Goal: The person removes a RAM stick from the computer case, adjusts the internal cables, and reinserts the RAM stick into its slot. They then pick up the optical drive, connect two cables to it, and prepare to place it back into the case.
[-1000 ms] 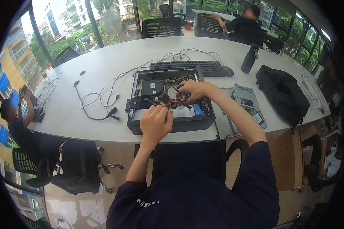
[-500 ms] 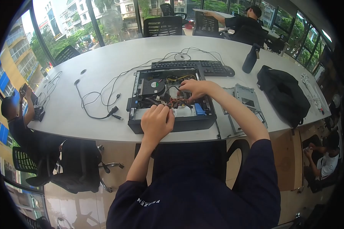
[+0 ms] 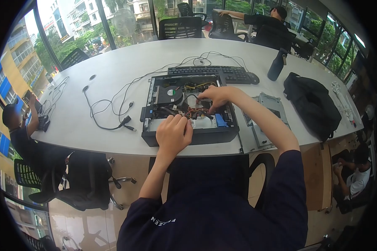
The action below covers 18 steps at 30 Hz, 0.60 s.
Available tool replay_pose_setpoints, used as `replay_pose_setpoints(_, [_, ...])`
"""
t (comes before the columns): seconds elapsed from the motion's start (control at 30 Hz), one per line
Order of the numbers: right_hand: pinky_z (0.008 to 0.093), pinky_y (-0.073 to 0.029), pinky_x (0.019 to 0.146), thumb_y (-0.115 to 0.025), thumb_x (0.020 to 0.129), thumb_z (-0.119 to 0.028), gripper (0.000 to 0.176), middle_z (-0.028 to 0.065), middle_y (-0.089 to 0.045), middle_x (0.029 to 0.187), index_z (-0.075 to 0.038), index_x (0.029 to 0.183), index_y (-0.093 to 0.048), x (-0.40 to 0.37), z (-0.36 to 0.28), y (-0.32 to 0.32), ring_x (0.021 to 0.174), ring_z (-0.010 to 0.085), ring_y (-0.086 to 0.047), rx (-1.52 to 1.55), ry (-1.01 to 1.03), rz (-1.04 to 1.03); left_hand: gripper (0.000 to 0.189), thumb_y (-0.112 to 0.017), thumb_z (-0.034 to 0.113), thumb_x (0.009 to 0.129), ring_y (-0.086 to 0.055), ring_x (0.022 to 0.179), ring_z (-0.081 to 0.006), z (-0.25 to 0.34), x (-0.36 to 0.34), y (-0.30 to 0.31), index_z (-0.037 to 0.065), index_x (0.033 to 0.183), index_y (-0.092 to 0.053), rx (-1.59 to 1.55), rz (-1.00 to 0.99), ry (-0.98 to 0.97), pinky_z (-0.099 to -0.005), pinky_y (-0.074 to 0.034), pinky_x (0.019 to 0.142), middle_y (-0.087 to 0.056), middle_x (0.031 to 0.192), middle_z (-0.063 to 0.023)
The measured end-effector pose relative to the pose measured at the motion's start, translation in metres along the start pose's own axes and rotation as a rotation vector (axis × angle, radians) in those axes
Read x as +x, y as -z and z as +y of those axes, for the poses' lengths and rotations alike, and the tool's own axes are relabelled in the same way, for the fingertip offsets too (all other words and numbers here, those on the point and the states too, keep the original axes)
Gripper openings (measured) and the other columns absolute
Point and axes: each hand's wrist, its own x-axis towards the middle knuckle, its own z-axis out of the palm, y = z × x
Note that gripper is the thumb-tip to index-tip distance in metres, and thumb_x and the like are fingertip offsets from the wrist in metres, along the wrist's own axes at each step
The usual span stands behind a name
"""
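- Left hand (image 3: 174, 134) curled at the open computer case's (image 3: 192, 138) near edge; its grip is hidden.
- Right hand (image 3: 215, 98) reaches inside, thumb and fingers apart, above wires (image 3: 195, 112).
- Case on white table (image 3: 125, 54), keyboard (image 3: 197, 70) behind.
- Chairs (image 3: 180, 28) near tall windows (image 3: 134, 21).

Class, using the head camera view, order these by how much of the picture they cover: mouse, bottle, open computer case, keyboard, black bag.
Largest to smallest:
1. Open computer case
2. Black bag
3. Keyboard
4. Bottle
5. Mouse
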Motion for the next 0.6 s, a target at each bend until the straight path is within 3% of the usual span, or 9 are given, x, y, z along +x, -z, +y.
replay_pose_setpoints(0.6, [0.0467, -0.041, 0.111, -0.090, 0.070, -0.029, 0.077, 0.0120, -0.057, 0.140, -0.018, 0.139, -0.057, -0.0032, -0.0017, -0.0028, 0.136, 0.0350, -0.041, -0.016, 0.012, 0.059, 0.017, -0.067, 0.012, 0.085, -0.055, 0.065, -0.0224, 0.0007, -0.0007, 0.0004, 0.007, 0.071, -0.059, 0.012, -0.009, 0.005, -0.0378, -0.042, 0.057, -0.053, 0.068, -0.0031])
